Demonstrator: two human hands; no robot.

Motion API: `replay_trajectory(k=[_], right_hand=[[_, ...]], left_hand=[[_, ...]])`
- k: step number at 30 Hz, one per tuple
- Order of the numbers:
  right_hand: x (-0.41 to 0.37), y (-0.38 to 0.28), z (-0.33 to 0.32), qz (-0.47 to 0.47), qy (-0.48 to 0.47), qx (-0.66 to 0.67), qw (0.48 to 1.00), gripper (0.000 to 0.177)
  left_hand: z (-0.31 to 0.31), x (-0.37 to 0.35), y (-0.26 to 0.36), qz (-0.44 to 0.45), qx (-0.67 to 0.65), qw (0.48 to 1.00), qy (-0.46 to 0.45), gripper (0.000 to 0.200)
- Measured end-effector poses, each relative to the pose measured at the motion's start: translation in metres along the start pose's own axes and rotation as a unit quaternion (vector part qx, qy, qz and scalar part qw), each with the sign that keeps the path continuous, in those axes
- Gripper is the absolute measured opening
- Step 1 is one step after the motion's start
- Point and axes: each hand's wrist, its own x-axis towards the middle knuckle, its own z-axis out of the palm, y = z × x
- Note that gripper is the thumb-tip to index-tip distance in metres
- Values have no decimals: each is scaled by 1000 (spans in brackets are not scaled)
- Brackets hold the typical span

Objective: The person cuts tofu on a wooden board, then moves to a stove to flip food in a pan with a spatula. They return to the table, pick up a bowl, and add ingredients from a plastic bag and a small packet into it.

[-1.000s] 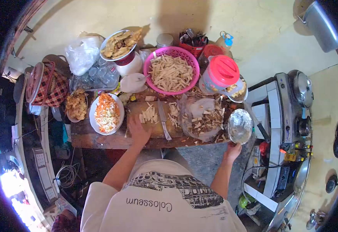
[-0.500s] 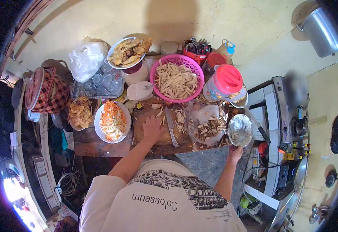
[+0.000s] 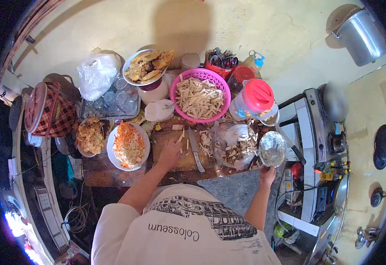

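Note:
My left hand [image 3: 170, 155] lies with its fingers spread on the wooden cutting board [image 3: 162, 139], beside a few pale cut strips. A knife [image 3: 196, 150] rests on the board just right of it. In my right hand [image 3: 268, 174], closed at the rim, is a metal bowl [image 3: 272, 149] at the table's right edge. Between the knife and the bowl sits a clear plastic bag [image 3: 230, 148] with pale scraps on it. Behind the board stands a pink basket [image 3: 225, 86] full of pale strips.
A white bowl of shredded carrot [image 3: 145, 152], a plate of fried food [image 3: 133, 79], a tray of glasses [image 3: 113, 115] and a red-lidded jug [image 3: 258, 95] surround the board. A stove [image 3: 319, 128] stands at the right.
My left hand has shifted slightly left and towards me on the board. The metal bowl stays in my right hand; the whole view has shifted a little.

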Motion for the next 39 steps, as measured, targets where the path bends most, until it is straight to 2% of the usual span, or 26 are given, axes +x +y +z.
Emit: replay_trajectory(k=[1,4,5,7,8,11,14,16,17,19,21,23,25,28,31,32,34,37,39], right_hand=[[2,0,-2,7,-11,0,1000,17],[-3,-2,2,10,-3,33,999,16],[-4,-2,2,17,2,24,1000,16],[-2,-3,1,30,11,9,999,16],[-1,-3,0,30,13,9,999,16],[-3,-3,-1,30,4,3,1000,16],[2,-3,-6,22,-28,-11,999,19],[21,11,-23,9,-39,-15,999,27],[19,10,-21,1,-27,-8,1000,25],[10,2,-7,-13,-4,7,1000,23],[17,10,-19,-113,1,-126,986,23],[22,13,-30,-139,-2,-134,981,22],[-19,-19,-1,-90,-13,-16,996,20],[-15,-27,-24,-37,-40,59,997,22],[-39,-42,-7,-120,-9,-2,993,18],[-53,-52,2,-88,0,44,995,17],[-59,-56,-2,-80,1,33,996,17],[-60,-56,-16,-84,-12,32,996,17],[-61,-56,-20,-86,-7,24,996,18]], left_hand=[[-6,1,4,-13,-45,998,43,31],[-26,43,21,58,-69,992,92,33],[-18,67,19,33,-200,976,81,33],[-27,114,30,55,-221,968,106,32],[-46,131,44,102,-111,978,143,32],[-60,161,59,83,33,982,166,27],[-72,154,55,92,21,987,128,31],[-55,127,39,30,-22,998,59,36],[-41,109,29,-2,-44,999,24,39],[-12,74,10,-8,19,1000,8,44],[-12,52,22,-38,55,998,-21,44],[-10,45,24,-36,75,995,-45,44],[-1,43,18,-4,80,995,-63,47],[22,44,-2,-13,34,993,-111,49],[44,30,-14,9,18,998,-55,47],[38,30,-9,-10,2,998,-61,46],[17,33,5,-47,-30,996,-73,44],[20,36,-1,-34,-35,997,-58,40],[11,37,3,-75,-46,993,-81,37]])
